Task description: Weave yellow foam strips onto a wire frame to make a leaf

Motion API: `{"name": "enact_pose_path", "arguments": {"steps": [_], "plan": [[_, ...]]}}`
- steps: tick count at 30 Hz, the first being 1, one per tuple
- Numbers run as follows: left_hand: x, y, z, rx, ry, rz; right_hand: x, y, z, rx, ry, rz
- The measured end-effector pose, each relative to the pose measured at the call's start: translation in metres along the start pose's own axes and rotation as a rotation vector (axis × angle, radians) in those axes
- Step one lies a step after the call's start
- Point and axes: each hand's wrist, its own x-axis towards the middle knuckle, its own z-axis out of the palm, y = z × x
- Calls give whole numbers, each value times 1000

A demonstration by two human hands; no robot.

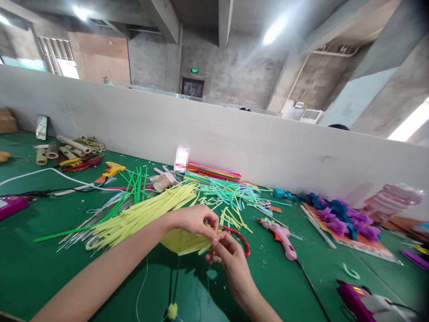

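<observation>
Both hands meet at the right edge of a yellow umbrella-shaped piece [181, 241] made of fuzzy stems. My left hand [194, 221] reaches over its top, with thumb and forefinger pinched; what they hold is hidden. Just below, my right hand [229, 257] is closed too, its fingertips almost touching the left ones. A fine thread [208, 281] hangs beneath the right fingers. Under the yellow piece a thin dark stick runs down to a small yellow knob [172, 311]. Red-handled scissors [246, 243] lie behind the right hand, partly covered.
Yellow pipe cleaners [144, 212] lie heaped behind my left arm. To the right rests a pink glue gun [283, 237] with its cord; a yellow glue gun [114, 170] is farther left. Purple and blue fuzzy pieces [342, 217] and a power strip [358, 295] are at right.
</observation>
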Motion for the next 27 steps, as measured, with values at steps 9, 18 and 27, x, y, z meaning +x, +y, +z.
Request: {"name": "enact_pose_path", "arguments": {"steps": [9,18,27], "plan": [[0,0,-2,-40,-1,19,0,2,-1,-6,-11,-18],[-2,0,-5,-41,-32,46,1,0,-1,-21,-17,-35],[-4,2,-7,82,-79,86,3,2,-7,-66,-15,-53]]}}
